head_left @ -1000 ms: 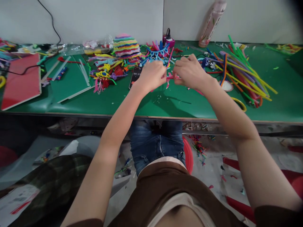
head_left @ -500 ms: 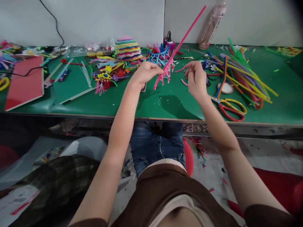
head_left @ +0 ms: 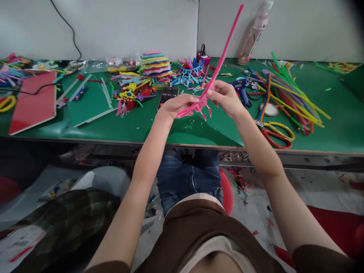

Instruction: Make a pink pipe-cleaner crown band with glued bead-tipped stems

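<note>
Both hands are on a pink pipe-cleaner piece (head_left: 202, 101), a long straight stem with small loops and short dangling ends near its lower part. My left hand (head_left: 182, 105) pinches the lower end between thumb and fingers. Further up, my right hand (head_left: 226, 98) has its fingers closed on the stem just above the loops; its fingertips are partly hidden. The stem's free end points up and to the right. A second thin pink strip (head_left: 205, 77) shows beside the stem; I cannot tell whether my right hand holds it.
A phone (head_left: 170, 93) with a running timer lies behind my left hand. Right of my right hand are a blue glue gun (head_left: 241, 91), scissors (head_left: 277, 133), a round white dish (head_left: 269, 110) and loose pipe cleaners (head_left: 298, 98). A striped hat-like piece (head_left: 156, 64) and a bottle (head_left: 253, 36) stand behind.
My right hand has moved left and closed on the pink pipe-cleaner piece. The piece has come lower and stands steeper. The phone and glue gun now show more.
</note>
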Tool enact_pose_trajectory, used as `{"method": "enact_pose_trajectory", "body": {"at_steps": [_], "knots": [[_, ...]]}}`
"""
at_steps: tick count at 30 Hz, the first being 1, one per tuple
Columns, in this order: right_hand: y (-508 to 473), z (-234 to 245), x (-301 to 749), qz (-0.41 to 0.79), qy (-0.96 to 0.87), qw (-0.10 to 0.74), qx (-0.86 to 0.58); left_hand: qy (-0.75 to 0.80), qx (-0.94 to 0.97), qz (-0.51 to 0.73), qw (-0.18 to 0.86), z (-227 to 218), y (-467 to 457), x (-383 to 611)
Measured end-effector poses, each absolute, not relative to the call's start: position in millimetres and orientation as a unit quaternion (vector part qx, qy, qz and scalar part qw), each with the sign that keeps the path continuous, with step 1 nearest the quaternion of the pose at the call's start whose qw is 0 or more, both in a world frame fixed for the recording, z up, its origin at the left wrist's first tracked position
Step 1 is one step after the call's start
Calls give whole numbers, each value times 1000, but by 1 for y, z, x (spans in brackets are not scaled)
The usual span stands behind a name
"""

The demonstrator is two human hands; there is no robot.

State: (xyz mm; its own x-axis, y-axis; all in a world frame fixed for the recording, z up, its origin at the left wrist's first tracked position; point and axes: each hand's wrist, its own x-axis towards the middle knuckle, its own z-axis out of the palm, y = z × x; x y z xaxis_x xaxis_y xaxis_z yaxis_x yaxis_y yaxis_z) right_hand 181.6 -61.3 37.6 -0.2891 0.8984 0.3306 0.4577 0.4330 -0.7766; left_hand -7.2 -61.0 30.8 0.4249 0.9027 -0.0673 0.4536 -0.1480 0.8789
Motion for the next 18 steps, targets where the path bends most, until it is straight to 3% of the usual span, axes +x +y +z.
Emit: {"method": "enact_pose_trajectory", "body": {"at_steps": [7, 12, 18], "knots": [[-55, 27, 174, 266, -710, 446, -476, 532, 675, 313, 404, 35, -76, -18], [-52, 25, 177, 250, -699, 443, -502, 508, 637, 352, 461, 34, -91, -29], [-51, 17, 171, 274, -685, 448, -505, 514, 650, 382, 408, 26, -94, -19]]}}
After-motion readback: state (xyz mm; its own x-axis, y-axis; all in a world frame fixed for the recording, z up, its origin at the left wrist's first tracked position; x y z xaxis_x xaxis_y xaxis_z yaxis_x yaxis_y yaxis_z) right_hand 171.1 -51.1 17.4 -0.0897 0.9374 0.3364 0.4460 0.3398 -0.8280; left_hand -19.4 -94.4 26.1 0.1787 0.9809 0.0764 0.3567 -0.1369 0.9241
